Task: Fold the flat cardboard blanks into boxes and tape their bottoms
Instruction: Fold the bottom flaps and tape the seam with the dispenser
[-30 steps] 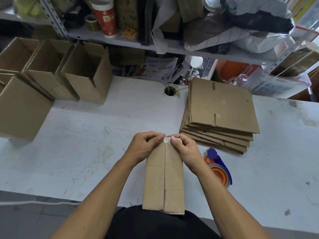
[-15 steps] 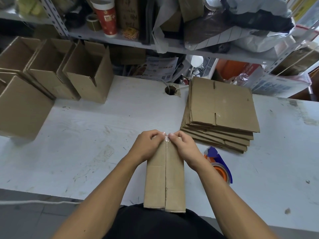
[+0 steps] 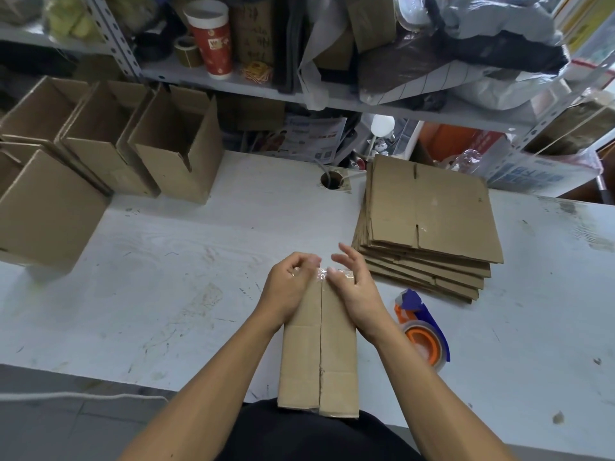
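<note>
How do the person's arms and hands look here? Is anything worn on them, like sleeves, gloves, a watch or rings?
Both forearms are bare as far as the picture shows: no sleeves reach them. The left hand and the right hand wear no gloves, and no watch, bracelet or ring shows. The fingernails look short and unpainted. Only a dark garment shows, at the body.

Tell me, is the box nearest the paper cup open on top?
Open: the nearest box shows its hollow inside, flaps standing up.

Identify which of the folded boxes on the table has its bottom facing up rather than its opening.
The box under both hands, at the table's near edge: its closed flaps with their seam face up, while the boxes at the far left show open tops.
</note>
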